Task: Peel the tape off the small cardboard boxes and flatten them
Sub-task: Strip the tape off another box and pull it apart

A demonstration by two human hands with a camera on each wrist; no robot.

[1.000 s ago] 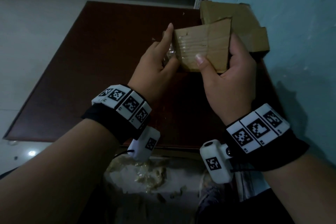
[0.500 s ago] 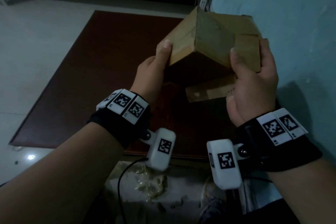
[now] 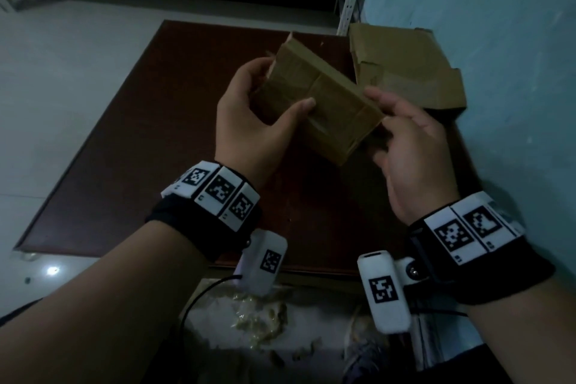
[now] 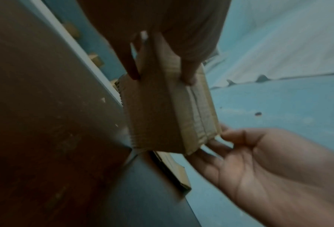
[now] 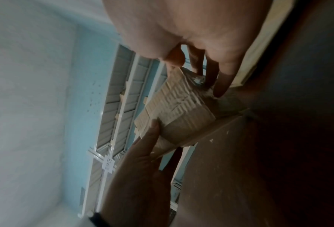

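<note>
Two hands hold one small taped cardboard box (image 3: 321, 109) above the table's (image 3: 156, 134) far-right corner | left hand (image 3: 255, 121) clamps one end | right hand (image 3: 408, 146) fingers spread at other end | likely light, crushable; grip edges.

Dim, bluish light throughout; wrist views soft with motion blur; edges bowed by wide lenses.

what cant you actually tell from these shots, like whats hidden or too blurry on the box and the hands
- Small box: whether tape remains; too dim in the head view, blurred in both wrist views.
- Its underside: turned away from the head camera, hidden by the box itself.
- Right hand: fingertips sit behind the box's right end in the head view; its grip is smeared in the left wrist view.
- Left hand: fingers behind the box's far side.
- Flattened cardboard: how many pieces; they overlap.
</note>
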